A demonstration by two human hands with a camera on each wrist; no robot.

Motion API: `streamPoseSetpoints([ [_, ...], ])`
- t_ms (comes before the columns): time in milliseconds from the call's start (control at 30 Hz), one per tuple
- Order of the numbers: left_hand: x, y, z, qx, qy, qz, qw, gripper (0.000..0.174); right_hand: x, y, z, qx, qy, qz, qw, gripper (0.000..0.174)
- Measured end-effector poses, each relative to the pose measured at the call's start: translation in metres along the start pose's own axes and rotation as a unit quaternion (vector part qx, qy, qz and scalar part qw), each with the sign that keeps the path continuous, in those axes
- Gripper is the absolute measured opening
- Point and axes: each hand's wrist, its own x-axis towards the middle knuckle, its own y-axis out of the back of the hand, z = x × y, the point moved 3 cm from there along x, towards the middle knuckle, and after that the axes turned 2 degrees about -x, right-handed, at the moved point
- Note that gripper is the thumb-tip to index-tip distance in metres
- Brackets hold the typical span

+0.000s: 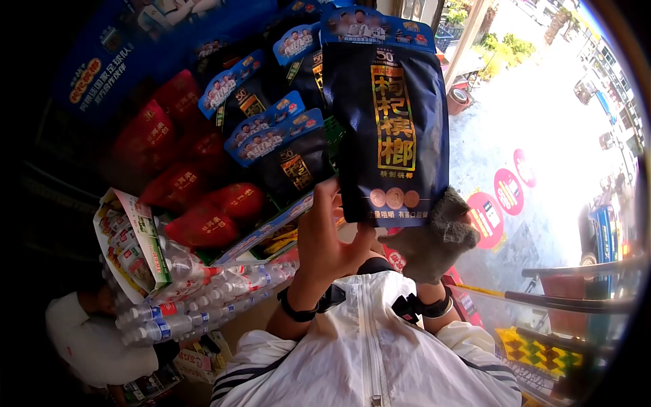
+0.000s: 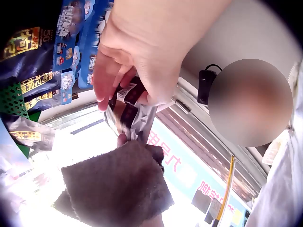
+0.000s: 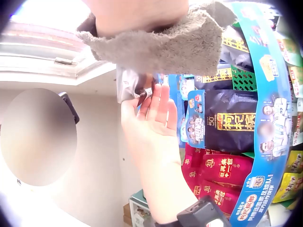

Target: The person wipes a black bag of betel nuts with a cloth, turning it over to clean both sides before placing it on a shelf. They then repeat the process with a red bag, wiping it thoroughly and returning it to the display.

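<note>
A dark blue snack pouch (image 1: 393, 122) with gold characters and a blue header stands upright in front of me. My left hand (image 1: 325, 234) pinches its lower left edge between thumb and fingers, as the left wrist view also shows. At the lower right corner, my right hand (image 3: 142, 16) holds a grey cloth (image 1: 441, 234) against the pouch. Most of that hand is covered by the cloth; one fingertip (image 2: 122, 139) shows at the pouch's edge. More dark pouches (image 1: 295, 166) like it stand in the display to the left.
Red pouches (image 1: 210, 217) fill the display's left part, beside an open carton (image 1: 129, 251) of small packs. Bottles (image 1: 224, 292) in plastic wrap are stacked below. A person in a white shirt (image 1: 102, 339) is at the lower left. Metal rails (image 1: 576, 302) stand at the right.
</note>
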Motion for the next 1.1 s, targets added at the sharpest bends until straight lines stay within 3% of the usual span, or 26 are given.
streamPoseSetpoints([
  [67, -0.003, 0.000, -0.005, 0.018, -0.013, 0.045, 0.999, 0.038, -0.005, -0.007, 0.010, 0.011, -0.023, -0.002, 1.000, 0.077],
  [133, -0.005, 0.002, -0.008, 0.056, -0.011, 0.062, 0.996, 0.030, -0.012, -0.017, 0.023, 0.111, 0.154, 0.088, 0.978, 0.073],
  [267, -0.014, 0.002, -0.003, 0.074, 0.034, 0.051, 0.995, 0.015, -0.011, -0.003, 0.014, 0.053, 0.084, 0.061, 0.993, 0.057],
  [333, -0.019, -0.004, -0.005, 0.000, 0.017, 0.141, 0.990, 0.015, -0.006, 0.001, 0.003, 0.036, 0.069, 0.033, 0.996, 0.049],
  [433, -0.023, -0.008, 0.005, -0.085, 0.020, 0.179, 0.980, 0.015, 0.005, 0.003, -0.021, 0.012, 0.041, -0.099, 0.994, 0.037],
  [467, -0.025, -0.008, 0.004, -0.085, 0.020, 0.179, 0.980, 0.015, 0.008, -0.003, -0.026, 0.043, 0.000, -0.187, 0.981, 0.034],
  [500, -0.026, -0.007, 0.004, -0.038, -0.008, 0.181, 0.983, 0.015, 0.003, -0.022, -0.006, 0.175, -0.143, -0.301, 0.927, 0.032],
  [533, -0.026, -0.006, 0.004, 0.010, -0.039, 0.183, 0.982, 0.015, 0.011, -0.014, -0.017, 0.176, -0.142, -0.298, 0.927, 0.032],
  [567, -0.025, -0.002, 0.000, 0.010, -0.041, 0.182, 0.982, 0.015, 0.022, 0.004, -0.041, 0.003, -0.016, -0.293, 0.956, 0.032],
  [600, -0.027, 0.004, -0.003, 0.057, -0.066, 0.189, 0.978, 0.016, 0.026, 0.013, -0.057, -0.170, 0.110, -0.276, 0.939, 0.032],
  [633, -0.028, 0.009, -0.004, 0.103, -0.091, 0.196, 0.971, 0.017, 0.026, 0.014, -0.038, -0.046, 0.121, -0.219, 0.967, 0.034],
  [667, -0.028, 0.013, -0.003, 0.104, -0.091, 0.195, 0.971, 0.017, 0.024, 0.017, -0.028, -0.011, 0.139, -0.168, 0.976, 0.034],
  [800, -0.030, 0.014, 0.001, 0.081, -0.123, 0.111, 0.983, 0.019, 0.016, 0.020, -0.001, -0.072, 0.133, -0.008, 0.988, 0.034],
  [867, -0.036, 0.001, -0.006, -0.063, 0.070, -0.018, 0.995, 0.022, 0.011, 0.014, 0.016, -0.095, 0.129, 0.053, 0.986, 0.034],
  [900, -0.032, 0.004, -0.002, -0.064, 0.096, -0.096, 0.989, 0.034, 0.009, 0.008, 0.027, -0.103, 0.130, 0.080, 0.983, 0.035],
  [933, -0.028, 0.004, -0.004, -0.064, 0.096, -0.100, 0.988, 0.034, 0.007, 0.004, 0.038, -0.105, 0.127, 0.082, 0.983, 0.035],
  [1000, -0.024, 0.000, -0.007, -0.232, 0.100, -0.160, 0.954, 0.047, 0.007, -0.006, 0.060, -0.152, 0.145, 0.069, 0.975, 0.043],
  [1067, -0.026, -0.001, -0.008, -0.251, 0.131, -0.165, 0.945, 0.054, 0.016, -0.001, 0.045, -0.173, 0.155, 0.060, 0.971, 0.047],
  [1100, -0.027, -0.004, -0.008, -0.172, 0.128, -0.141, 0.966, 0.057, 0.029, 0.010, 0.018, -0.176, 0.062, -0.059, 0.981, 0.038],
])
